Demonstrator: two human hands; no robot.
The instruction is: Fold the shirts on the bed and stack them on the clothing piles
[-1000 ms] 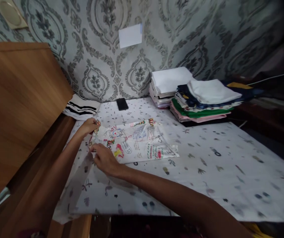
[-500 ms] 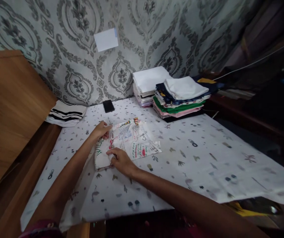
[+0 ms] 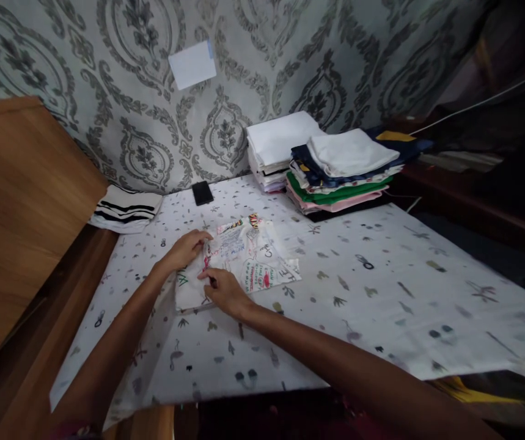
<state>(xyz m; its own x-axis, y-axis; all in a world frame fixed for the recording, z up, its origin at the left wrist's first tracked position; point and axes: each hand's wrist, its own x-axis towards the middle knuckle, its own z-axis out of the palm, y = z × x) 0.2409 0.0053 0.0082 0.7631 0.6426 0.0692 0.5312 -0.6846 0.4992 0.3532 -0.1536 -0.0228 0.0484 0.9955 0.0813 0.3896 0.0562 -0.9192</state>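
Note:
A small white cloth with colourful prints (image 3: 248, 260) lies part-folded on the patterned table sheet (image 3: 358, 293). My left hand (image 3: 186, 247) pinches the folded edge at its far left side. Closer to me, my right hand (image 3: 223, 290) pinches the same fold at the near side, fingers curled on the fabric. The left part of the cloth is turned over onto itself, showing its paler back.
Two stacks of folded clothes (image 3: 330, 162) stand at the back against the wallpapered wall. A black phone (image 3: 202, 192) lies beside them, and a striped black-and-white folded garment (image 3: 124, 208) sits at the back left. A wooden board (image 3: 19, 201) rises on the left.
The cloth's left edge was lifted and folded over to the right, making it narrower. Both hands moved right with the fold. The camera view shifted.

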